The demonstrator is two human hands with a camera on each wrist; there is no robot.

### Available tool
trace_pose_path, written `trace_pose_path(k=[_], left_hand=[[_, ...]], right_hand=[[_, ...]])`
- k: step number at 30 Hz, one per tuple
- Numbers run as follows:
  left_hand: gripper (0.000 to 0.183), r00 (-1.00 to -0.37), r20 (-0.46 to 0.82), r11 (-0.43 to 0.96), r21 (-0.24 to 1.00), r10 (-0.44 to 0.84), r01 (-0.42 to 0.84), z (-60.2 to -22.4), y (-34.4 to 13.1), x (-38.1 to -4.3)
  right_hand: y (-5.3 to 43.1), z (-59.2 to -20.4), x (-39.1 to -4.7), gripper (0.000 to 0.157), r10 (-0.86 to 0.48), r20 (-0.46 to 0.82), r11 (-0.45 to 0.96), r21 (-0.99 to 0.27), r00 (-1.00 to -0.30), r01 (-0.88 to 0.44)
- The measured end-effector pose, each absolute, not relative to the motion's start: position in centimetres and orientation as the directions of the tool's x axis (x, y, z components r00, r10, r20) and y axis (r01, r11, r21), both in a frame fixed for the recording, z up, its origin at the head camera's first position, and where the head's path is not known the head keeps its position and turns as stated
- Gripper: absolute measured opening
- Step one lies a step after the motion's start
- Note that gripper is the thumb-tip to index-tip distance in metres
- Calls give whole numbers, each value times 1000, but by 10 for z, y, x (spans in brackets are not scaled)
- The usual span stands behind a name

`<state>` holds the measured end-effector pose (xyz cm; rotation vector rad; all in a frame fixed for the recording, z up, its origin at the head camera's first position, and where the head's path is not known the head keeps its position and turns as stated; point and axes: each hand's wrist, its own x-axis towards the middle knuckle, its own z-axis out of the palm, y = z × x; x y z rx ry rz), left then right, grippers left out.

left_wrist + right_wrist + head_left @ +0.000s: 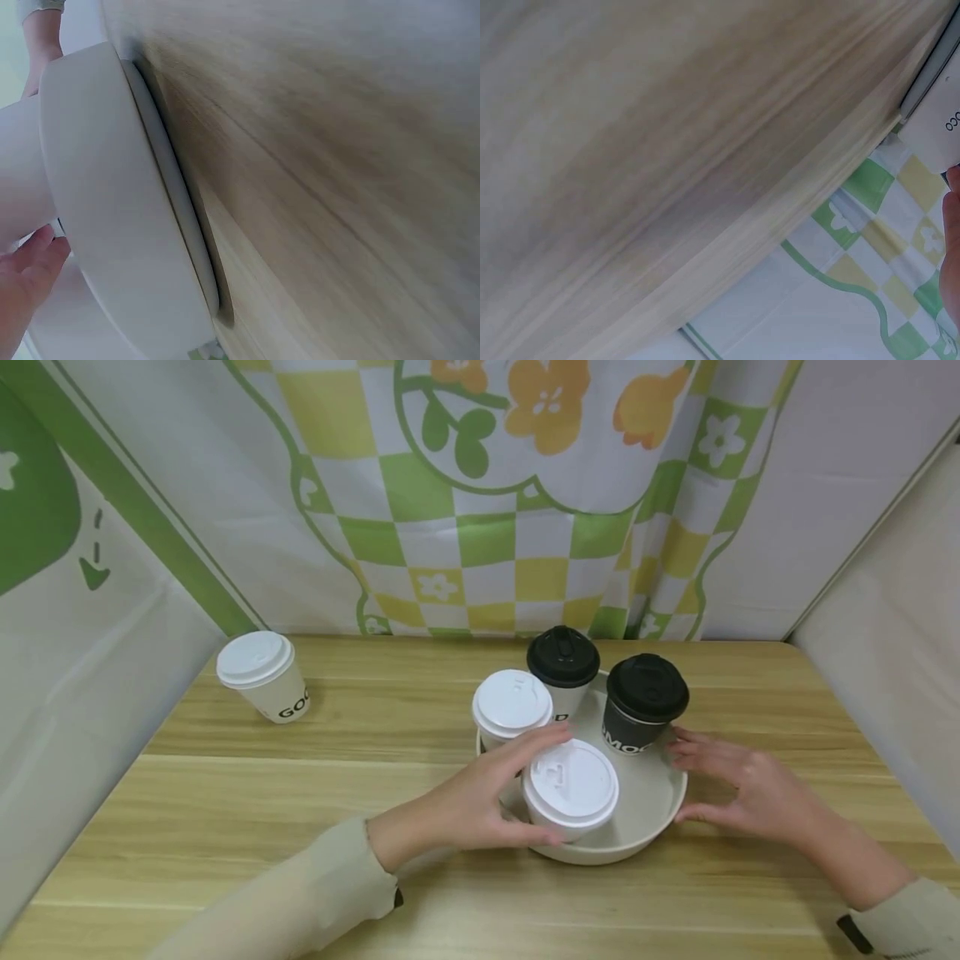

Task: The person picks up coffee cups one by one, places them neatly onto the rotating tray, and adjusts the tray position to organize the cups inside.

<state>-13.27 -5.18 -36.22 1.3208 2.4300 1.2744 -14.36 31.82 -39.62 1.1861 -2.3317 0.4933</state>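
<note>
A round cream tray [647,810] holds several lidded paper cups. My left hand [487,793] grips the white-lidded cup [572,785] at the tray's front, fingers behind it and thumb along its near side. In the left wrist view, fingertips [41,259] show above the tray's wall [120,187]. Behind that cup are another white-lidded cup [513,703] and a white cup with a black lid [562,658]. My right hand [750,789] lies at the tray's right edge, fingers extended beside the dark cup with a black lid [645,702]; its thumb touches the rim.
A lone white-lidded cup [264,677] with black lettering stands at the left back of the wooden table [300,793]. A green and yellow checked curtain [487,535] hangs along the back edge. White fabric walls [885,552] close in both sides.
</note>
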Motion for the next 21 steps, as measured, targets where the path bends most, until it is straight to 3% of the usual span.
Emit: trace_pose_path(k=[11, 21], left_hand=[[101, -630, 204, 399, 621, 749, 675, -352, -88, -115], [88, -461, 405, 313, 379, 790, 871, -339, -107, -118]], right_hand=[[318, -396, -142, 64, -644, 551, 572, -114, -531, -812], [318, -397, -142, 65, -641, 557, 569, -117, -528, -814]])
